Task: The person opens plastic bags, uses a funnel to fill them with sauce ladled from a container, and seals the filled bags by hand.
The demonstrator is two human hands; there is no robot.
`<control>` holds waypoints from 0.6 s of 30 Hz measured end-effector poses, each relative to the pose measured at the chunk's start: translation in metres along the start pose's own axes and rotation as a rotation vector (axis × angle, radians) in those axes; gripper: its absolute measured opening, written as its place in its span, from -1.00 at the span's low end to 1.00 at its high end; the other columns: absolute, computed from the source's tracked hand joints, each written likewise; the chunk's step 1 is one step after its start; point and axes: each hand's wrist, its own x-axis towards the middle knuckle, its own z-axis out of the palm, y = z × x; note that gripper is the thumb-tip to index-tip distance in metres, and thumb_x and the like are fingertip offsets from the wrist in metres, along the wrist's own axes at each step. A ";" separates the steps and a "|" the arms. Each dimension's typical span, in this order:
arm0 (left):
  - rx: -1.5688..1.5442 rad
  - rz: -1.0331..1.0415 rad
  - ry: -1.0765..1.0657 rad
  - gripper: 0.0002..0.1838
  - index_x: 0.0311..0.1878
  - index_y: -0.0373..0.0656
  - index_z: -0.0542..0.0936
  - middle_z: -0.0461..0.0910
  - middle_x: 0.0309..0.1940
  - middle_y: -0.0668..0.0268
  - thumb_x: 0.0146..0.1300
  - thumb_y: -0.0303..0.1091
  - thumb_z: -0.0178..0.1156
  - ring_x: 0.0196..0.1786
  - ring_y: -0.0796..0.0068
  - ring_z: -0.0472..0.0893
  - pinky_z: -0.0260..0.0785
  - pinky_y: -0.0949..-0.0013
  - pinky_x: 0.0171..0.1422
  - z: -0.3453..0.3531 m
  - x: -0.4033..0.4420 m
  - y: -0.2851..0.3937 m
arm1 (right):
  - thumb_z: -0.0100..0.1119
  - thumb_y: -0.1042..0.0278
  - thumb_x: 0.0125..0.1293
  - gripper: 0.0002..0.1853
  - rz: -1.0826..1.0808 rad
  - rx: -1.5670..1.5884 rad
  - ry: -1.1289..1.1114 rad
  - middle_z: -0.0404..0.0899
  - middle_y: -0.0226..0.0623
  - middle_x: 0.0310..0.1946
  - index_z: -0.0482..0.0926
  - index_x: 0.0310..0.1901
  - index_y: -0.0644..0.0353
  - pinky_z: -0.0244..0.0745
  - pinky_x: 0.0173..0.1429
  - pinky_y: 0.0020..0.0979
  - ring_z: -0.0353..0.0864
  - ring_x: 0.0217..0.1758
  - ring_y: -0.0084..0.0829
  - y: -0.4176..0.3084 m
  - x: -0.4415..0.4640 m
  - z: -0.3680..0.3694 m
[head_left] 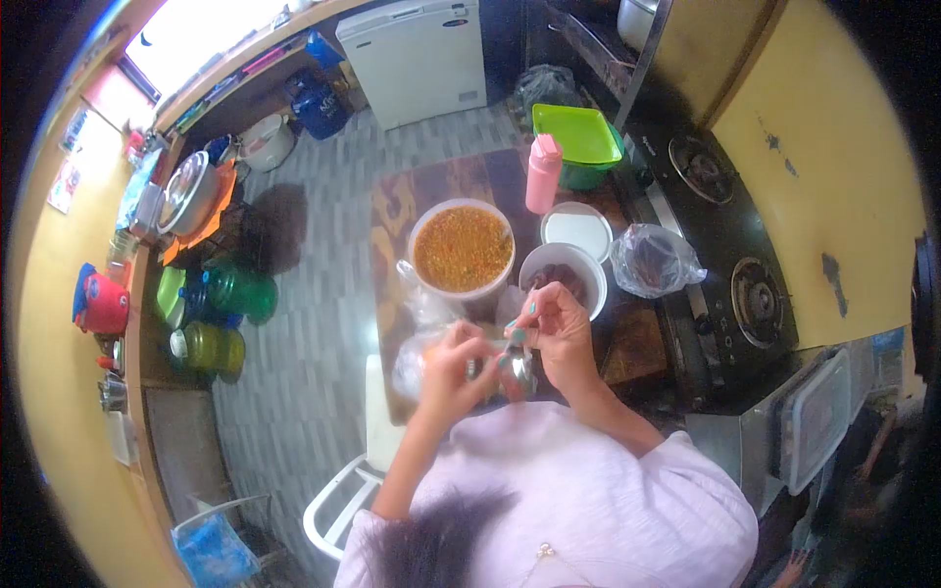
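In front of my chest both hands are close together. My left hand point(457, 370) is closed around a shiny metal spoon point(518, 369), whose rounded bowl points toward my right hand. Fingers of my right hand point(557, 331) are pinched together just above the spoon; what they hold, if anything, is too small to make out. Right behind that hand stands a white tub point(600, 284) with dark brown contents point(561, 281). A larger white tub point(416, 269) holds an orange-brown chunky mixture point(461, 247). Plastic bags point(427, 304) lie beside it, near my left hand.
On the patterned table point(397, 201) are a pink bottle point(543, 176), a white lid point(576, 229), a clear plastic bag point(652, 261) and a green-lidded container point(578, 135). A black gas stove point(720, 245) adjoins on the right. A white chair point(384, 416) stands at the left.
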 end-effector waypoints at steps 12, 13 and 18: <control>-0.108 0.052 -0.030 -0.86 -0.40 -0.25 0.53 0.42 -0.38 0.20 -0.10 -0.54 0.24 -0.28 0.29 0.45 0.31 0.37 -0.20 0.015 0.011 -0.003 | 0.15 0.79 -0.02 -0.68 -0.089 0.075 0.022 0.39 -0.41 -0.45 0.28 -0.37 0.16 0.58 -0.20 -0.44 0.52 -0.34 -0.55 -0.014 0.013 -0.023; -0.122 0.064 -0.022 -0.85 -0.40 -0.24 0.54 0.42 -0.37 0.19 -0.11 -0.54 0.24 -0.27 0.29 0.45 0.31 0.36 -0.18 0.014 0.013 -0.002 | 0.15 0.79 -0.01 -0.68 -0.100 0.099 0.027 0.39 -0.40 -0.44 0.28 -0.36 0.16 0.58 -0.19 -0.42 0.52 -0.33 -0.55 -0.015 0.014 -0.023; -0.150 0.120 -0.023 -0.83 -0.33 -0.24 0.59 0.43 -0.30 0.24 -0.08 -0.56 0.23 -0.24 0.40 0.46 0.31 0.43 -0.13 0.009 0.025 0.009 | 0.15 0.76 0.02 -0.70 -0.105 0.186 0.009 0.40 -0.39 -0.44 0.29 -0.33 0.17 0.61 -0.20 -0.38 0.51 -0.31 -0.54 -0.035 0.017 -0.008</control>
